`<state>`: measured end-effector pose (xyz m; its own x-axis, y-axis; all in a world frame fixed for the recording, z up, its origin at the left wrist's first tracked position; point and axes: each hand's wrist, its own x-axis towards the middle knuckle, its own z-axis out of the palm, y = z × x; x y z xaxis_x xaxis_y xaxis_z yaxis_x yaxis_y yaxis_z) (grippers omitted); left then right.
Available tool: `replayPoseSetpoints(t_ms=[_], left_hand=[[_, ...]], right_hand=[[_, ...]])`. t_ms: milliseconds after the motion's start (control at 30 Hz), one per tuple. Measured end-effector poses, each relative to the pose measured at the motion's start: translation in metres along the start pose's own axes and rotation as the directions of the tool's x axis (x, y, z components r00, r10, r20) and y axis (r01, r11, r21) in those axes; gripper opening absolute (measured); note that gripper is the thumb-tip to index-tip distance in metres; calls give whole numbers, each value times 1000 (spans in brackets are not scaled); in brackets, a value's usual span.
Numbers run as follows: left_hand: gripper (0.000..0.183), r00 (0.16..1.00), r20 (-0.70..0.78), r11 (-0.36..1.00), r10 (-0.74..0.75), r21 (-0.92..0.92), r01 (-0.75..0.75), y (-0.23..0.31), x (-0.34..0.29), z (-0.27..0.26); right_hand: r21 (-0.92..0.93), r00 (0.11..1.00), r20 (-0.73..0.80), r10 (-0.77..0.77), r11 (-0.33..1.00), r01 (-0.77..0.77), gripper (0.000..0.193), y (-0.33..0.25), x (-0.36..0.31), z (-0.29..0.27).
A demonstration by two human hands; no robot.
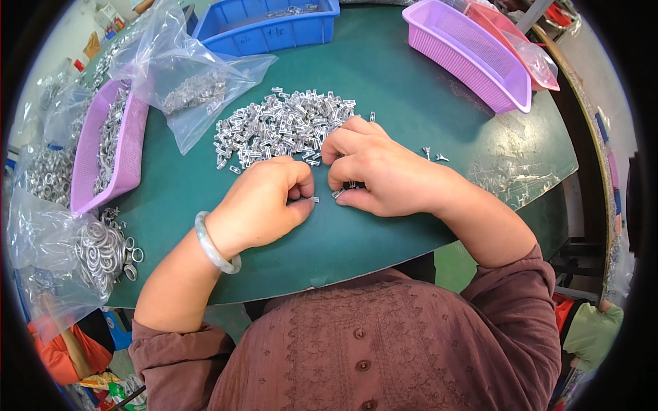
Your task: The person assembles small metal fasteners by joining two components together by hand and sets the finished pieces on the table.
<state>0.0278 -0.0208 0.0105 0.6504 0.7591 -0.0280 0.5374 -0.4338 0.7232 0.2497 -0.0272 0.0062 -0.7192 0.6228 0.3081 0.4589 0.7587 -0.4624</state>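
A heap of small silver metal clips [281,127] is spread on the green table [384,75] just beyond my hands. My left hand [264,195], with a pale bangle [211,245] at its wrist, pinches one small metal clip [314,199] between thumb and curled fingers. Close by on the right, my right hand [384,171] is also closed, with a small metal clip [338,194] at its thumb and forefinger tips. More metal bits show within its curled fingers. The two hands are near each other but apart, low over the tabletop.
Left stands a purple basket [130,147] of metal parts, beside clear plastic bags [195,89] and a pile of metal rings [101,253]. A blue bin [267,31] sits at the back, a lilac basket [473,55] at the back right. Two loose pieces [441,157] lie right.
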Motion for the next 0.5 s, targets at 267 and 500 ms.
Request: replayPoseSetpoints(t_ms=[267, 500], left_hand=[[12, 999, 29, 999, 46, 27, -47, 0, -3, 0], [12, 995, 20, 994, 102, 31, -102, -2, -4, 1]], right_hand=[[-73, 1000, 19, 5, 997, -4, 12, 4, -4, -11], [-74, 998, 62, 32, 997, -28, 13, -6, -3, -16]])
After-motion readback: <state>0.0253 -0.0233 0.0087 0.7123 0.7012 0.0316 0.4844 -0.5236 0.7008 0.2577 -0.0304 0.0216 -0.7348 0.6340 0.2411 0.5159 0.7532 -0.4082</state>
